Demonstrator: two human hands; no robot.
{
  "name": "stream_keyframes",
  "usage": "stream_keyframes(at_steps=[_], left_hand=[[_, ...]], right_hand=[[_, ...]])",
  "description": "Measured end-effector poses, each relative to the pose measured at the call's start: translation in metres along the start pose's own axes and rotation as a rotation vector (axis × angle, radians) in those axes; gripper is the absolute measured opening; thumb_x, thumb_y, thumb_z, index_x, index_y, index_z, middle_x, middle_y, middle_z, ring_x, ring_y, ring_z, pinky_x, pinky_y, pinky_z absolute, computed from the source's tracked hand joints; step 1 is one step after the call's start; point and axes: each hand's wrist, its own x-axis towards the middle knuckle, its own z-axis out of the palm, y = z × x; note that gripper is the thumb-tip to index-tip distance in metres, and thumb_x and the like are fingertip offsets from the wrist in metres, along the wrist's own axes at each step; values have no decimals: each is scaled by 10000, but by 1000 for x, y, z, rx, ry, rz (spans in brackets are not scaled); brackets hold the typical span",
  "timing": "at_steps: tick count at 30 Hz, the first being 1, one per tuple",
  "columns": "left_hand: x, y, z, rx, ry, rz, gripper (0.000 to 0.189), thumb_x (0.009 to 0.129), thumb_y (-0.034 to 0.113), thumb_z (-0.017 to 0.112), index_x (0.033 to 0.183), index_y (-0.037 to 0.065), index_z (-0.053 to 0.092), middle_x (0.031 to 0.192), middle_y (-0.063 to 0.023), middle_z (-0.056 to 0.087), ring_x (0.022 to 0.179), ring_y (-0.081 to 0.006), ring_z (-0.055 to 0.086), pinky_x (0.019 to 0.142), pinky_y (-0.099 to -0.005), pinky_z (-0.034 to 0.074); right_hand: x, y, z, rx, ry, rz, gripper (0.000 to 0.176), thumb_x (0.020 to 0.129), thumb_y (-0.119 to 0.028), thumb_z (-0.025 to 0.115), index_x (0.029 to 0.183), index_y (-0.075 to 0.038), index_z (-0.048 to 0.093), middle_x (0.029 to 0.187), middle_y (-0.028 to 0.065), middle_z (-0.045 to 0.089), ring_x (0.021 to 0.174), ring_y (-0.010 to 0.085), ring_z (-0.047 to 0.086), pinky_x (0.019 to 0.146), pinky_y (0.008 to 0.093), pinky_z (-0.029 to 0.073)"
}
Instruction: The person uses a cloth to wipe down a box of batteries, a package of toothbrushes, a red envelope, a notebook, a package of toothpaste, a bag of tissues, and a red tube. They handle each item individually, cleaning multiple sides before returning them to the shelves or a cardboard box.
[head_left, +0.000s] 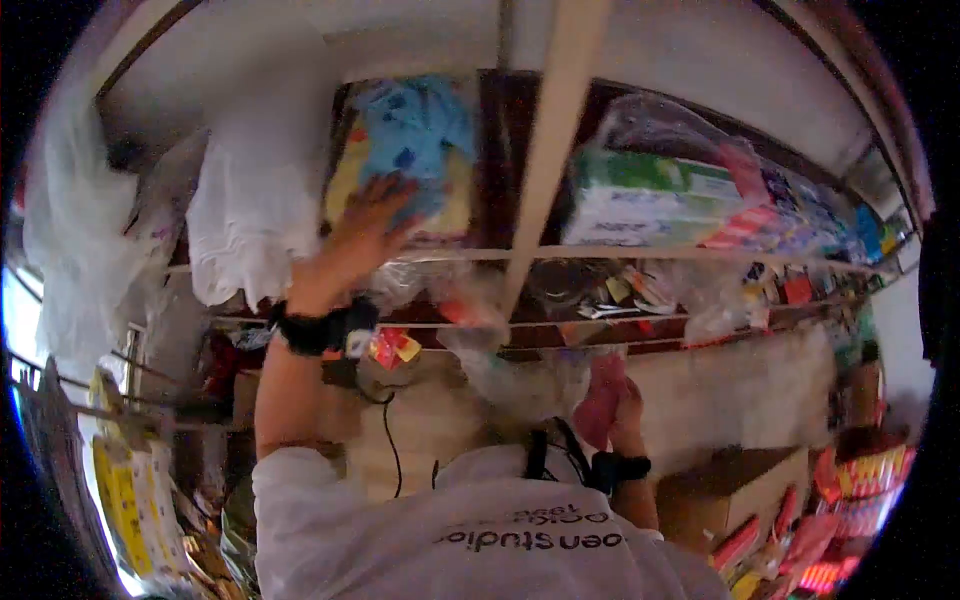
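My left hand (378, 222) is raised to the upper shelf, its fingers spread over a stack of folded cloth. The top piece is a light blue patterned cloth (415, 125), with a yellow cloth (345, 185) showing beneath it. Down by my chest, my right hand (628, 412) is closed on a dark pink, soft-looking item (600, 400); blur hides exactly what it is. A black band circles each wrist.
White plastic bags (250, 205) hang left of the cloth stack. Right of a wooden post (560, 110) lie green-and-white packs (650, 195). Small goods fill the lower shelf (640, 290). A cardboard box (735, 490) and red packets (850, 520) are at lower right.
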Motion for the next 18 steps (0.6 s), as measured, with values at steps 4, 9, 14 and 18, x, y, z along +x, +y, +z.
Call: stream_keyframes(at_steps=[4,9,14,18], left_hand=[[-24,34,-41,-357,157,-73,270,776,137,481,1017,17,490,1001,-158,514,926,-268,490,803,-307,357],[-64,75,-58,-403,599,-340,144,727,28,531,857,-32,548,771,-102,565,724,-163,534,656,-228,402],[-100,120,-45,-335,435,-551,101,674,14,577,627,-41,507,571,-56,524,569,-137,503,546,-216,401],[-102,116,-28,-411,-55,-221,162,596,-2,615,615,-15,454,754,-97,564,730,-206,538,645,-260,422]], right_hand=[[9,30,1,874,15,128,279,786,-177,474,984,19,464,887,85,536,775,151,525,680,256,440],[29,36,-9,952,100,119,257,783,-147,488,980,17,464,865,63,539,786,155,519,675,272,437],[80,88,-28,594,392,-161,285,769,-102,496,1029,6,451,971,93,504,860,160,485,723,296,415],[61,-24,-76,401,613,-413,316,721,-98,526,1023,-18,475,1086,110,448,993,236,424,872,342,324]])
